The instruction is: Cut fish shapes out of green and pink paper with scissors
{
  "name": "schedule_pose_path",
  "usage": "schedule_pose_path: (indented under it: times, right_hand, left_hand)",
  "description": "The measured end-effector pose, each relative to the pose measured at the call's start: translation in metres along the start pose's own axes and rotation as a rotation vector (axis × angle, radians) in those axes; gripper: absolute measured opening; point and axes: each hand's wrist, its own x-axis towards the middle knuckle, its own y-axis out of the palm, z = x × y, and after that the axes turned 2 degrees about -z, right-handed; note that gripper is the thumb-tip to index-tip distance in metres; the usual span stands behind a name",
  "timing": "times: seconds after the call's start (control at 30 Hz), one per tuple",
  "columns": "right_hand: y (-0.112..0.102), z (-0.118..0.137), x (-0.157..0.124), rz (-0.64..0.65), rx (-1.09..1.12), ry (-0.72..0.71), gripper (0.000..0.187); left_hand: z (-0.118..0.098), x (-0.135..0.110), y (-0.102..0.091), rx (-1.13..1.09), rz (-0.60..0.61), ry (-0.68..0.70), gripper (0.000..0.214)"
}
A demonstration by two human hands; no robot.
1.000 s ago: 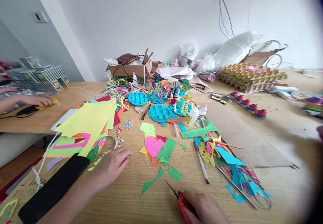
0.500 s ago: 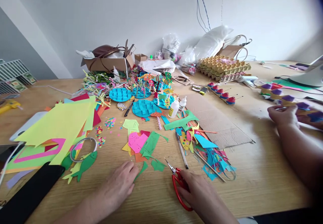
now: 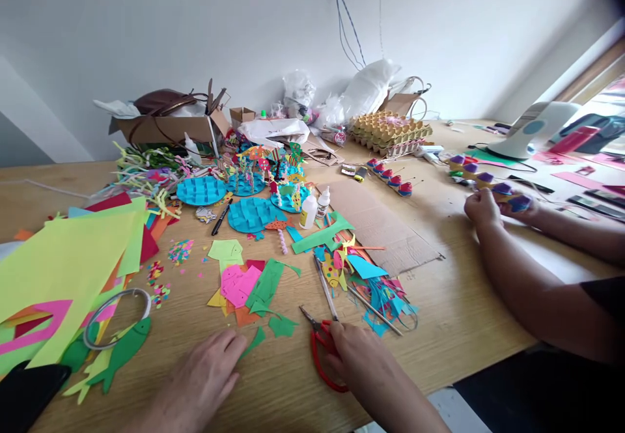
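My right hand (image 3: 359, 358) is wrapped around the red-handled scissors (image 3: 316, 358), their pointed blades directed up and left, just above the table. My left hand (image 3: 205, 371) rests low over the table, palm down with fingers curled together, and a narrow green paper scrap (image 3: 254, 341) sticks out at its fingertips. Beyond it lie another green scrap (image 3: 282, 326) and a pile with a pink paper piece (image 3: 239, 285) and a green paper piece (image 3: 264, 286), pen marks on the pink. A pen (image 3: 325, 286) lies just past the scissors.
At the right, another person's hand (image 3: 483, 208) holds a painted egg-carton strip (image 3: 502, 190). Glue bottles (image 3: 307, 213), blue discs (image 3: 256, 215) and a cardboard sheet (image 3: 385, 224) lie farther back. Coloured paper sheets (image 3: 92, 237), a tape roll (image 3: 92, 345) and green fish cutouts (image 3: 124, 351) are at left.
The view has swung to the right, so the table's things appear shifted left and more of the other person's arms shows. My hands keep nearly the same pose, scissors still in the right.
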Motion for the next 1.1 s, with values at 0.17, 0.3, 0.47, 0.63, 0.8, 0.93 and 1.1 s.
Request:
schedule_pose_path:
  times: [0.17, 0.3, 0.47, 0.63, 0.8, 0.93, 1.1]
  right_hand:
    - [-0.008, 0.002, -0.002, -0.007, -0.062, -0.023, 0.021]
    - [-0.011, 0.004, -0.002, -0.082, -0.037, -0.055, 0.018]
    - [-0.005, 0.021, 0.008, -0.205, 0.1, -0.251, 0.009]
    - [-0.004, 0.045, 0.024, -0.2, 0.022, -0.301, 0.015]
    - [0.0, 0.056, 0.035, -0.176, -0.02, -0.268, 0.015]
    - [0.005, 0.057, 0.036, -0.166, -0.024, -0.251, 0.017]
    - [0.001, 0.054, 0.029, -0.176, 0.019, -0.316, 0.016]
  left_hand:
    - [0.009, -0.005, 0.001, -0.041, -0.027, -0.039, 0.039]
    - [0.015, -0.009, 0.005, -0.082, -0.067, -0.059, 0.036]
    - [0.023, -0.012, 0.022, -0.106, -0.162, -0.05, 0.035]
    - [0.032, -0.013, 0.037, -0.111, -0.252, -0.054, 0.038]
    - [0.035, -0.014, 0.046, -0.142, -0.309, -0.044, 0.037]
    - [0.035, -0.015, 0.047, -0.212, -0.346, -0.05, 0.033]
    - [0.04, -0.017, 0.037, -0.327, -0.415, -0.07, 0.025]
